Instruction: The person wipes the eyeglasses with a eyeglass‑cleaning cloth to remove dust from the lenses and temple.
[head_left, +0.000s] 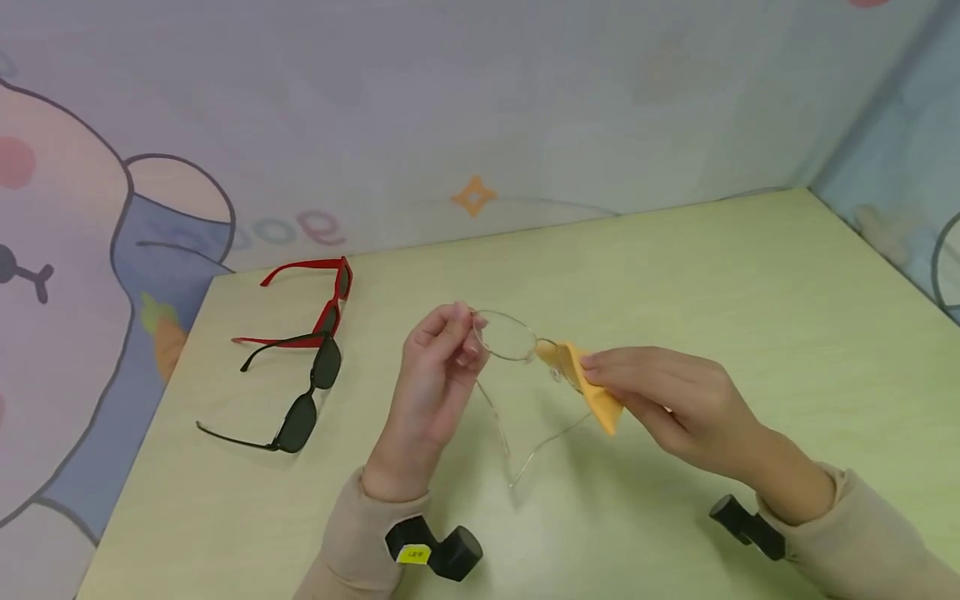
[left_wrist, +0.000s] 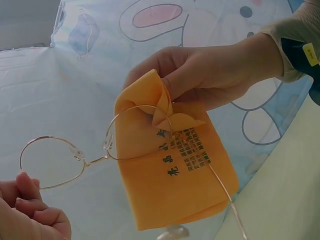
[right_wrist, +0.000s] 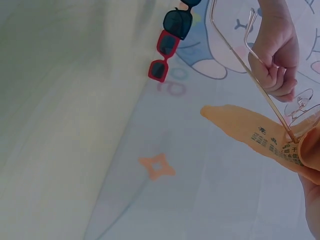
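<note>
Thin gold-rimmed eyeglasses are held up above the table between both hands, temples hanging down toward the tabletop. My left hand pinches the rim at its outer end between thumb and fingers. Around the other lens is folded an orange cleaning cloth with dark printed characters on it. My right hand pinches the cloth over that lens. In the left wrist view the cloth hangs wide behind the lens, and part of the rim shows in front of it.
Red-framed sunglasses and black sunglasses stand with temples unfolded at the left of the pale table. A printed cartoon backdrop rises behind the table's back edge. Black wrist devices sit on both sleeves.
</note>
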